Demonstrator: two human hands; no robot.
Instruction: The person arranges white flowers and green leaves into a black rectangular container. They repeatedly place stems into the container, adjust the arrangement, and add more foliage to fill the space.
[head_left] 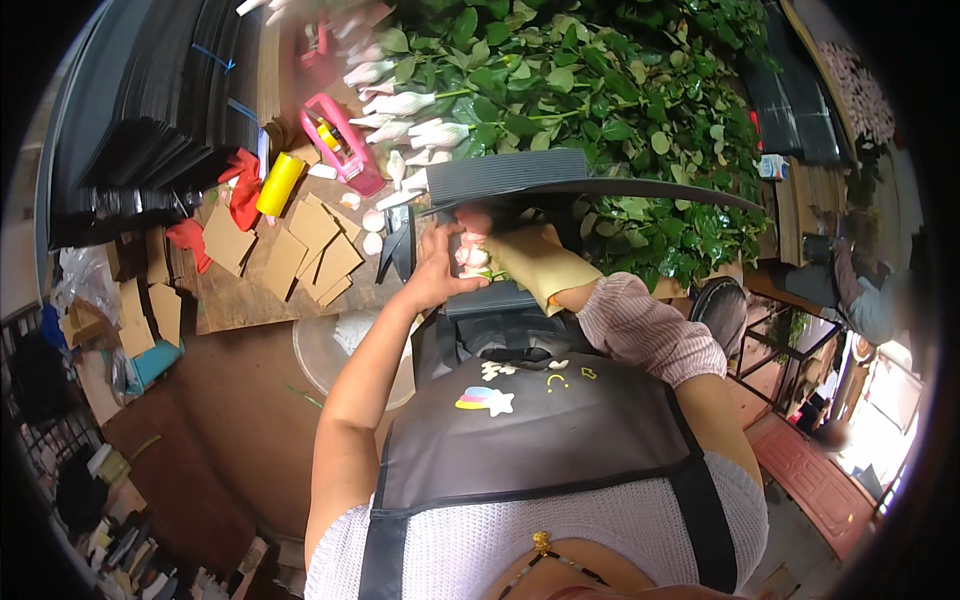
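Note:
Close in front of my apron, my left hand (437,264) is bare and curls around a small bunch of pale pink roses (472,250), its thumb at the near side. From the right, my right hand (530,262), in a yellow glove with a striped sleeve above it, reaches against the same roses. The gloved fingertips are hidden, so their grip does not show. Just beyond both hands, a dark grey ribbed sheet (510,178) stands across the worktable, its long edge stretching right. A black blade-shaped tool (397,245) lies left of my left hand.
Leafy rose stems (600,90) are heaped at the back, with white-netted buds (405,103) at their left end. Left lie cardboard pieces (318,245), a yellow roll (281,185), a pink tape dispenser (343,145) and red cloth (243,190). Dark sheets (160,100) are stacked far left.

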